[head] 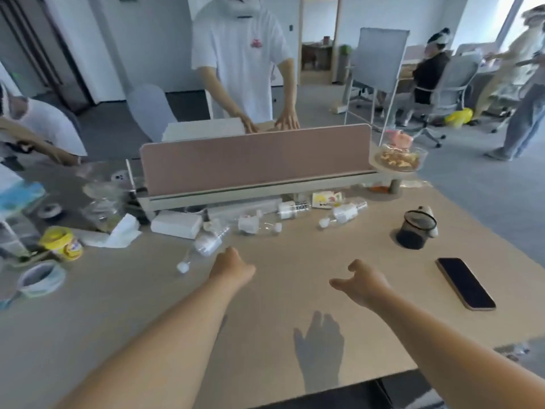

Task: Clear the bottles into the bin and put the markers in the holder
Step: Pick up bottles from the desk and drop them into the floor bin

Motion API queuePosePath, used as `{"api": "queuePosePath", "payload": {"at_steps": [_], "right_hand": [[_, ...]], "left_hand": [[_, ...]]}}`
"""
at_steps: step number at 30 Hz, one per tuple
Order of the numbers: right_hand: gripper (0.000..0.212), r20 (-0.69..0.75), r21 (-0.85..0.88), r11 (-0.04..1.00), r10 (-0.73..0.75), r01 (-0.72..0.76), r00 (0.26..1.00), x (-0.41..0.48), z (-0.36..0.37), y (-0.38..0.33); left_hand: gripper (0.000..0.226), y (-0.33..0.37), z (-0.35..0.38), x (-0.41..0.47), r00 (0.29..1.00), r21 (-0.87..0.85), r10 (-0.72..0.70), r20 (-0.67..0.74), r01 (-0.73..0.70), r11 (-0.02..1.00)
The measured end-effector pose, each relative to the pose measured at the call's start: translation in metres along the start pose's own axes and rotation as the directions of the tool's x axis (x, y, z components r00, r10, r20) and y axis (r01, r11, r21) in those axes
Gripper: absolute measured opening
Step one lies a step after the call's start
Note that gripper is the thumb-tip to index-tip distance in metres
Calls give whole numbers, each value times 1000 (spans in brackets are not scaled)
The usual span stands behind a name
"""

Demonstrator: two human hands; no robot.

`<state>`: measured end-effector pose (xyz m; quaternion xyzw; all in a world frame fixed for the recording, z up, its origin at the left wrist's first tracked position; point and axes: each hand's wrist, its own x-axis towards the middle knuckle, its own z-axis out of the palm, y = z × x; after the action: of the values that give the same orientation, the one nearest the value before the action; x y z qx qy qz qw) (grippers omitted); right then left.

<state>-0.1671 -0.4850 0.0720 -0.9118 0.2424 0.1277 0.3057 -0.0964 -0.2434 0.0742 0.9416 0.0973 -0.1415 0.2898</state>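
Observation:
Several clear plastic bottles lie on their sides on the beige table (265, 335). The nearest bottle (206, 243) lies just left of and beyond my left hand (230, 265), which hovers with fingers curled and holds nothing. Two more bottles lie further back: one at the centre (256, 225), one to the right (343, 215), and another (292, 208) by the divider. My right hand (364, 283) is open above the table, fingers spread and empty. A black mesh holder (415, 231) stands at the right. No markers or bin are visible.
A pink desk divider (253, 160) crosses the table's far side. A black phone (464, 283) lies at the right. A white box (177, 224), tissues, a yellow jar (63, 243) and a tape roll (41, 278) crowd the left. A person in a white shirt stands behind the divider.

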Motion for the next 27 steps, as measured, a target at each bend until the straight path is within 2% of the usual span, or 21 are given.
{"api": "queuePosePath", "payload": {"at_steps": [4,8,12,17,20,22,24,26,27], "right_hand": [[67,125,-130,983,-110,126,986,-7,61,-67],[67,173,-201,958,-170,204,970,9,87,-108],[66,190,-264,920,-244,289,951,42,87,-140],[67,170,-333,870,-325,365,930,94,59,-171],[63,117,-331,861,-370,387,922,129,44,-175],[60,89,-334,861,-376,383,922,151,42,-165],[60,142,-404,825,-371,396,918,166,43,-145],[61,205,-507,746,-382,432,901,184,42,-127],[60,210,-522,739,-373,426,904,194,40,-121]], "left_hand": [[60,-71,-32,21,994,11,-101,-34,102,995],[61,-105,-43,49,990,28,-133,-44,134,991],[51,-110,-45,90,990,62,-129,-52,132,989],[52,-88,-37,154,988,56,-126,-84,131,990],[60,-74,-22,199,982,21,-157,-103,160,987],[59,-72,-5,227,977,60,-183,-105,190,980],[62,-81,13,237,969,128,-219,-118,234,964],[63,-95,25,238,948,66,-277,-153,290,955],[63,-100,31,240,937,23,-305,-167,313,949]]}}
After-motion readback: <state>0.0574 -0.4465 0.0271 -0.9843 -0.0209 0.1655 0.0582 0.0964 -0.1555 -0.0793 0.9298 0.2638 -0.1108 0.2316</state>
